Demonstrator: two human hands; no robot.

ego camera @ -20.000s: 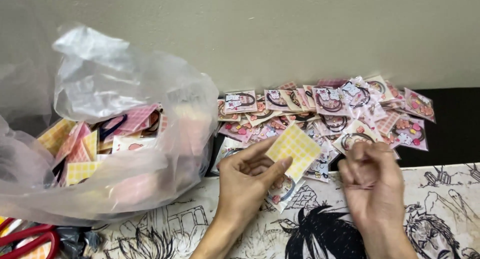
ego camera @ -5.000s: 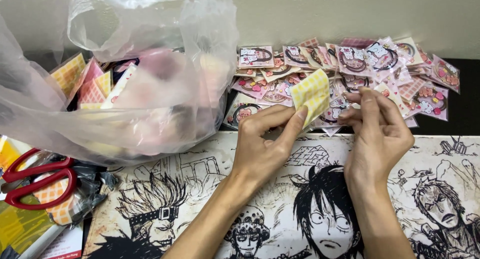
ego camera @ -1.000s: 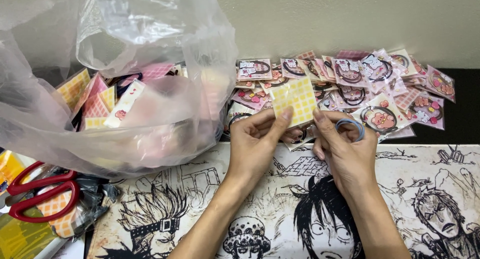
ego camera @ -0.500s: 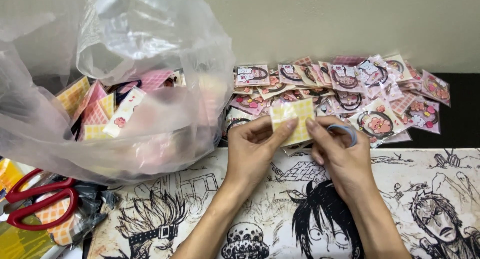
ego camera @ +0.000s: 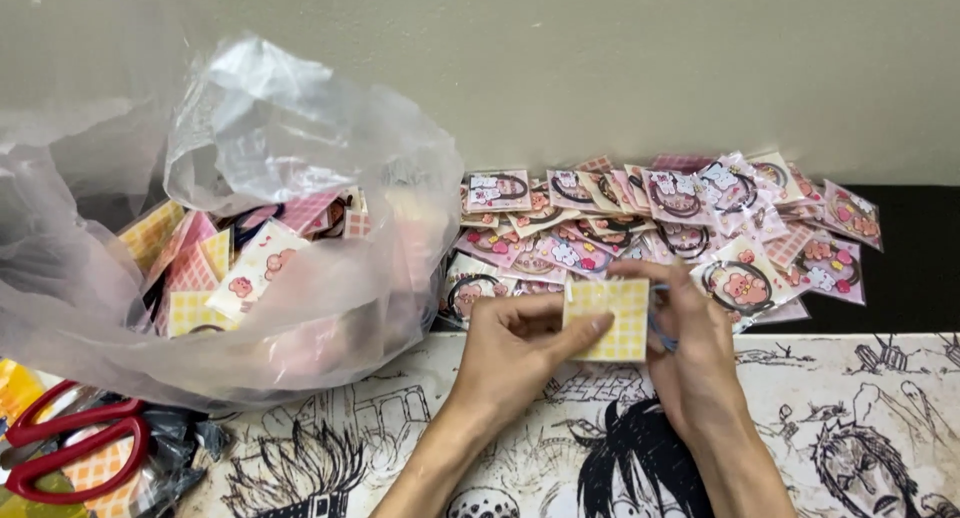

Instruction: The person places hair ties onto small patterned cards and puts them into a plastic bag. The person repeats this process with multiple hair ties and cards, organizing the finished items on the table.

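Here, the left hand (ego camera: pixel 515 343) pinches a small yellow checked card (ego camera: pixel 606 320) with thumb and fingers. The right hand (ego camera: pixel 690 343) is curled around the card's 3 o'clock edge, maybe with a blue hair tie (ego camera: pixel 660 330). The card faces up, nearly square, sides upright, below the pile of packets (ego camera: pixel 660 223) at 12 o'clock.

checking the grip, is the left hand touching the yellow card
Touching. The head view shows the left hand with its thumb pressed on the yellow card's face.
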